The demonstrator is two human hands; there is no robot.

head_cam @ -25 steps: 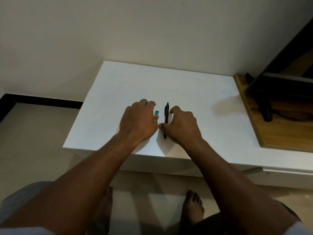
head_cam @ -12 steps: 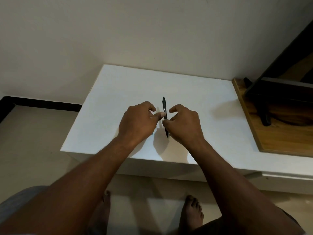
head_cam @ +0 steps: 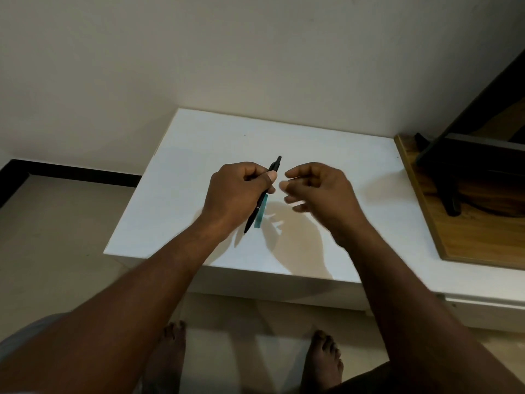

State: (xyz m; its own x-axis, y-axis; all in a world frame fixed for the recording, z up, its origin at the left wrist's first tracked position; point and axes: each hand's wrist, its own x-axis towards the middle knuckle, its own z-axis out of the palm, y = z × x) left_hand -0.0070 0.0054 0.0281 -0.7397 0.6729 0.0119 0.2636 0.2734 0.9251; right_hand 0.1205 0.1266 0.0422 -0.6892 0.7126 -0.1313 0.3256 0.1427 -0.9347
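One black pen [head_cam: 253,217] pinched in left hand [head_cam: 235,194], axis diagonal, tip near-left, clicker far-right; right hand [head_cam: 321,191] loose, empty

Two hands are in sight, one left hand [head_cam: 235,189] and one right hand [head_cam: 318,189], and there are two bare feet lower down, one left foot [head_cam: 170,356] and one right foot [head_cam: 325,362]. The small things come to two: one black pen [head_cam: 275,167] and one teal strip [head_cam: 260,213]. Of the larger pieces there are three, namely one white table [head_cam: 199,155], one wooden board [head_cam: 483,237] and one dark stand [head_cam: 451,200] on that board
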